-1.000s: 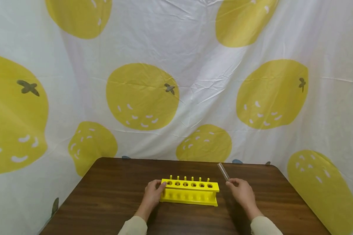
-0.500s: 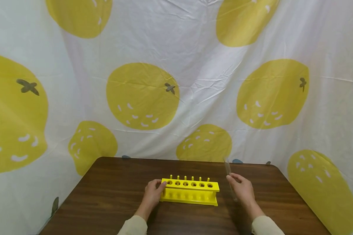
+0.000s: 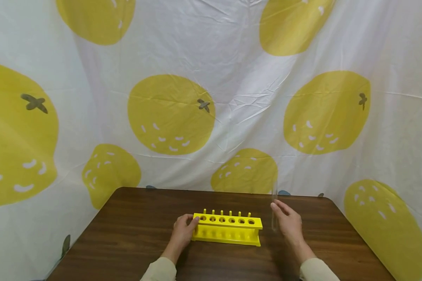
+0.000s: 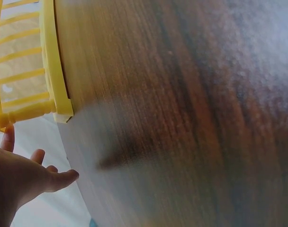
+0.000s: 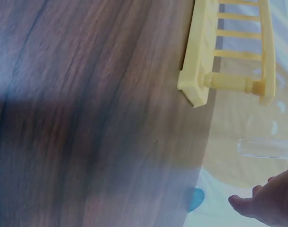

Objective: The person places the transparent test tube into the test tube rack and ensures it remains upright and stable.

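A yellow test tube rack [image 3: 226,234] stands on the brown table, with a row of round holes in its top plate and a row of pegs behind. At its left end, my left hand [image 3: 182,231] holds the top plate with thumb and forefinger; in the left wrist view the other fingers of this hand [image 4: 28,177] stick out clear of the rack. To the right of the rack, my right hand [image 3: 289,224] pinches a clear glass test tube [image 3: 274,224] upright between thumb and fingers. The tube's rounded lower end [image 5: 246,147] shows beside the rack in the right wrist view.
The wood-grain table [image 3: 133,218] reaches back to a hanging white cloth [image 3: 239,78] printed with big yellow lemons. The cloth also closes in both sides.
My right hand has risen a little and turned the test tube from leaning left to upright, its lower end now pointing down. The left hand and the rack stay in place.
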`<state>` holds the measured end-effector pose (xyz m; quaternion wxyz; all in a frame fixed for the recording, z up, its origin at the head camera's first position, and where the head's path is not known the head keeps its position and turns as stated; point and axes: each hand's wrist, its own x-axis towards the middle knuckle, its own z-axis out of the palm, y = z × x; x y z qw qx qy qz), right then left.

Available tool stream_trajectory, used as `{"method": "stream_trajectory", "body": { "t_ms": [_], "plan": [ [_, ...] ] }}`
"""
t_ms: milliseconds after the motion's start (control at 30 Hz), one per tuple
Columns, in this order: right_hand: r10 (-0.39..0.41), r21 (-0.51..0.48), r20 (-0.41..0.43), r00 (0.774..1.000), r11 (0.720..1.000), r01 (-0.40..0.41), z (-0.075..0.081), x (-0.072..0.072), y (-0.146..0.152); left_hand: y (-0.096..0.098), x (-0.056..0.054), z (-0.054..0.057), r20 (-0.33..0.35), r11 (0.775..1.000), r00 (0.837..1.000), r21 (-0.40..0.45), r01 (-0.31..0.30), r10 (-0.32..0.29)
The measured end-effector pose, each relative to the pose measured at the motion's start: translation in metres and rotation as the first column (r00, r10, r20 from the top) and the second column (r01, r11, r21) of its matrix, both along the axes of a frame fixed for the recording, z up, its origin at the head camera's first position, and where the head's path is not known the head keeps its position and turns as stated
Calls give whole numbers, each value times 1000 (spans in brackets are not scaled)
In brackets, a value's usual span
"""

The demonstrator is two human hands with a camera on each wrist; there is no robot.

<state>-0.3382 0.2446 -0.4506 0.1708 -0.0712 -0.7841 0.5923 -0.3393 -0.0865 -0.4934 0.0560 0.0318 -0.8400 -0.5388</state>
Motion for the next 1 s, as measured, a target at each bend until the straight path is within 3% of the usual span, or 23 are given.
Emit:
{"method": "stream_trajectory", "body": {
  "t_ms": [533, 1000],
  "plan": [
    [27, -145, -108, 994, 989, -43, 23, 6, -31, 0, 3, 3, -34, 1000, 999, 3, 12, -12],
    [118, -185, -125, 985, 973, -140, 20, 5, -54, -1, 3, 1, -63, 1000, 998, 7, 15, -15]
  ]
}}
